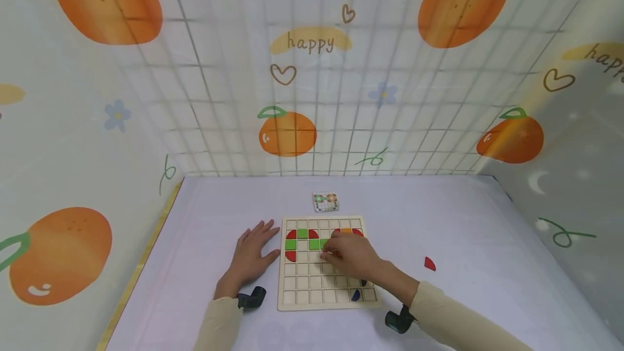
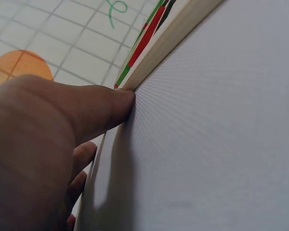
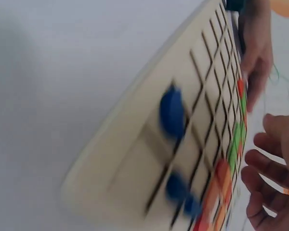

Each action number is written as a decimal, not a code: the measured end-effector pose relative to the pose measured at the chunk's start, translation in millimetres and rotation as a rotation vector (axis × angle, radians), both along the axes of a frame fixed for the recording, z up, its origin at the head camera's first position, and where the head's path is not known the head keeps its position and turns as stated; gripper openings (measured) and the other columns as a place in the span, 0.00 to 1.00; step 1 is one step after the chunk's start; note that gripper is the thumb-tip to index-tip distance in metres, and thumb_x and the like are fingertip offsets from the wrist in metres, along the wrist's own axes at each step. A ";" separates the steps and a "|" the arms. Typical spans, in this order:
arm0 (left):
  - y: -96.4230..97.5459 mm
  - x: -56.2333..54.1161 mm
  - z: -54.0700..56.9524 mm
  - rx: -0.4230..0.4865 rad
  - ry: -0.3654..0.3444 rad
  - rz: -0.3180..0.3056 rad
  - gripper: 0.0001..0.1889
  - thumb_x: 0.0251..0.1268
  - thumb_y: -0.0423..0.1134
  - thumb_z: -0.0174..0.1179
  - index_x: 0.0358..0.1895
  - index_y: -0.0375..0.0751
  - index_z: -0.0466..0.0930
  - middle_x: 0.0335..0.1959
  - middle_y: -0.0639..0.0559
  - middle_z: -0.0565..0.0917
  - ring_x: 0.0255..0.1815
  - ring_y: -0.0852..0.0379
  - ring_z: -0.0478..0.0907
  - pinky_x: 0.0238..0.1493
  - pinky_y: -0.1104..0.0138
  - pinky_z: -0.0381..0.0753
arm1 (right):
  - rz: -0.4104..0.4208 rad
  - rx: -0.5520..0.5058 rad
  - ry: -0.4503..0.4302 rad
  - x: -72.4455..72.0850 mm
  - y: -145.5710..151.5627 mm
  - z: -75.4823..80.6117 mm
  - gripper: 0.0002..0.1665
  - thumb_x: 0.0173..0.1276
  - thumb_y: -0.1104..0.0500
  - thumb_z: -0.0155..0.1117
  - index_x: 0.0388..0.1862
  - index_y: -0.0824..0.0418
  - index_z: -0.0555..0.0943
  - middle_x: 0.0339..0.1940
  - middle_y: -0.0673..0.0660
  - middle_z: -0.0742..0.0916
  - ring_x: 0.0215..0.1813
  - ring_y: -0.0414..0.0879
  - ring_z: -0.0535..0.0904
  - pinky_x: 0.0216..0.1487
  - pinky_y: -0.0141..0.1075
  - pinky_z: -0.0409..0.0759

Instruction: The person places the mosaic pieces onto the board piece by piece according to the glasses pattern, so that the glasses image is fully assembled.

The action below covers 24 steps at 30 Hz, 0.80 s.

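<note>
The grid board (image 1: 316, 283) lies under the right hand (image 1: 355, 256); whether that pinches anything, I cannot tell. It is nearer the loose red piece (image 1: 429, 264), off rightward; the left hand's (image 1: 251, 253) fingers are spread

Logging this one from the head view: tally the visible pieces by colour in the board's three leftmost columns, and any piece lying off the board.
Red pieces in those columns: 3
Green pieces in those columns: 3
Loose red piece off the board: 1
Total: 7
</note>
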<state>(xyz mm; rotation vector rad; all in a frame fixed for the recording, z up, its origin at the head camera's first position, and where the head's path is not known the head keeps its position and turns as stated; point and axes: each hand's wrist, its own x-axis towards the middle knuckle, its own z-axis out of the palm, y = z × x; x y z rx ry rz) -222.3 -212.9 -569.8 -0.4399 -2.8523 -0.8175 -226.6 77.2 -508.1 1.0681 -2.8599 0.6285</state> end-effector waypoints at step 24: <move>-0.7 -4.7 -8.3 -0.014 -0.038 0.009 0.31 0.65 0.47 0.64 0.71 0.49 0.70 0.76 0.51 0.62 0.78 0.48 0.49 0.74 0.46 0.43 | -0.308 0.242 -0.392 28.6 135.4 9.4 0.14 0.49 0.55 0.82 0.28 0.50 0.83 0.21 0.43 0.77 0.27 0.41 0.72 0.29 0.34 0.76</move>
